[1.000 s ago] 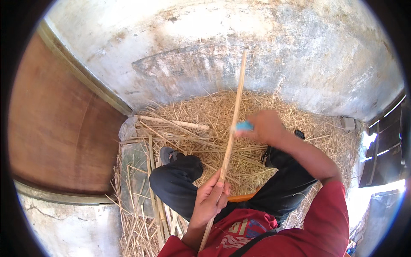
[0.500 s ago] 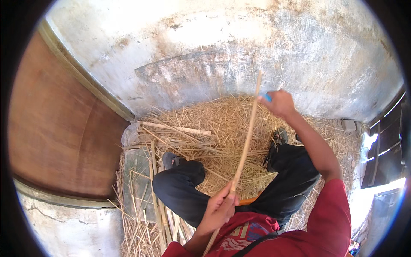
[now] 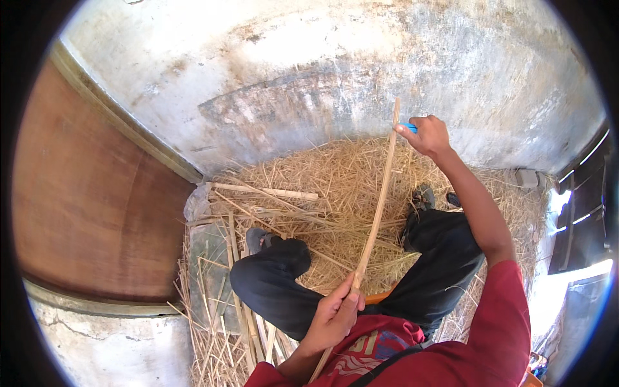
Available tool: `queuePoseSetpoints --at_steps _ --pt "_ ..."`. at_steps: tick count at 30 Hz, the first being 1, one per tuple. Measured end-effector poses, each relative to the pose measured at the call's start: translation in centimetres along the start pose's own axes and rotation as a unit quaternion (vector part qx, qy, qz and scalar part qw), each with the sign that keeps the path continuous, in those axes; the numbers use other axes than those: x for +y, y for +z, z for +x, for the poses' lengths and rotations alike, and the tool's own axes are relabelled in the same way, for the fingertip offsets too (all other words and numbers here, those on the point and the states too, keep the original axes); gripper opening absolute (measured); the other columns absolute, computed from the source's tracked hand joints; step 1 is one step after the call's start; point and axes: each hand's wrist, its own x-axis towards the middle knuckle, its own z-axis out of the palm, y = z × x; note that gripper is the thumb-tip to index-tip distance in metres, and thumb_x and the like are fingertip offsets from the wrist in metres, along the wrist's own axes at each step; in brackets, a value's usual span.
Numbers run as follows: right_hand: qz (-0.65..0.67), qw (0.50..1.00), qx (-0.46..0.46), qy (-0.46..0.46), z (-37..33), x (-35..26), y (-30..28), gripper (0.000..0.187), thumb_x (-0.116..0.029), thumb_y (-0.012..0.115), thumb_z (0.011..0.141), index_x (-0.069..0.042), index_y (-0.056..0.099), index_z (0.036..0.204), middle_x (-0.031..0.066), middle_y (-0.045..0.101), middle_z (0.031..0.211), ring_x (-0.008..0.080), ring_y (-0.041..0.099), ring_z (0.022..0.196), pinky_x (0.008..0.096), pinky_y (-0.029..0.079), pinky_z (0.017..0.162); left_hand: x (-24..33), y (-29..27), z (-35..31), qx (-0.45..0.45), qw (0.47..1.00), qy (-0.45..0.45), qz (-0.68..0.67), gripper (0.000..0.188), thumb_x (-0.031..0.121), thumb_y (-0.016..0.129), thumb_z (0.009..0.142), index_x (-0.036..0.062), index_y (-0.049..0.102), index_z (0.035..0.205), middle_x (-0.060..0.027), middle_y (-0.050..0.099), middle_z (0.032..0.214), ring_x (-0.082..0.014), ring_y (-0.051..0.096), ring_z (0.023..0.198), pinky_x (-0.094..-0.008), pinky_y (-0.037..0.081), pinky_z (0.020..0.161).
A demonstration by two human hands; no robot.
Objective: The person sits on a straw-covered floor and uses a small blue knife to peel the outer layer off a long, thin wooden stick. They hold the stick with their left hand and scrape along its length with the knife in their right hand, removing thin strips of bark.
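A long, pale bamboo strip [image 3: 380, 213] slants up and away from my lap, its far end standing out before the wall. Near my lap, my left hand [image 3: 334, 317] is closed around its lower part, and the tail runs on beneath my forearm. Up by the far end, my right hand [image 3: 428, 137] grips a small blue-handled tool [image 3: 410, 128] against the strip, thumb pressed along it. Its blade or working edge is too small to make out.
Loose straw-like shavings [image 3: 342, 174] cover the floor. Split bamboo pieces [image 3: 264, 191] lie ahead and to my left, beside a grey slab [image 3: 210, 258]. A stained wall [image 3: 309, 84] rises in front, a brown wooden panel [image 3: 97, 187] at left. Both legs are bent around the work.
My right hand with the blue-handled tool has shifted slightly away from me and to the right, toward the strip's far end. My left hand keeps its grip.
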Motion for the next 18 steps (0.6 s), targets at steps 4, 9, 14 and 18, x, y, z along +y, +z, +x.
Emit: queuePoseSetpoints --at_steps 4,9,14,18 --pt "-0.032 0.995 0.070 0.061 1.1 3.3 0.4 0.077 -0.076 0.039 0.083 -0.008 0.063 0.058 0.0065 0.054 0.046 0.0237 0.057 0.046 0.0370 0.045 0.044 -0.6 0.3 -0.6 -0.034 0.999 0.015 0.038 0.049 0.015 0.040 0.101 0.0016 0.024 0.146 -0.0032 0.050 0.084 -0.0019 0.038 0.050 -0.0170 0.033 0.044" --pt "-0.029 0.991 0.113 0.063 0.5 5.7 0.5 0.073 -0.074 0.044 0.082 -0.007 0.064 0.060 0.0085 0.055 0.048 0.0266 0.058 0.048 0.0395 0.046 0.047 -0.8 0.2 -1.4 -0.045 0.999 -0.022 0.020 0.049 0.015 0.039 0.102 0.0023 0.025 0.147 -0.0023 0.049 0.084 -0.0019 0.038 0.051 -0.0163 0.032 0.045" --pt "-0.048 0.982 0.102 0.152 0.4 6.8 1.5 0.076 -0.073 0.038 0.085 -0.004 0.068 0.073 0.0179 0.064 0.068 0.0324 0.066 0.073 0.0448 0.050 0.066 -0.9 0.3 -1.8 -0.053 0.997 -0.051 0.012 0.050 0.014 0.042 0.101 0.0035 0.026 0.147 -0.0004 0.049 0.085 -0.0010 0.039 0.055 -0.0152 0.033 0.049" --pt "0.019 0.956 0.024 0.292 -0.3 10.1 -0.4 0.081 -0.073 0.028 0.087 -0.004 0.069 0.079 0.0191 0.065 0.073 0.0352 0.065 0.079 0.0459 0.050 0.073 -1.5 -0.7 -3.9 -0.038 0.995 -0.091 0.036 0.050 0.013 0.043 0.100 0.0044 0.027 0.147 0.0010 0.050 0.085 0.0004 0.040 0.058 -0.0138 0.034 0.051"
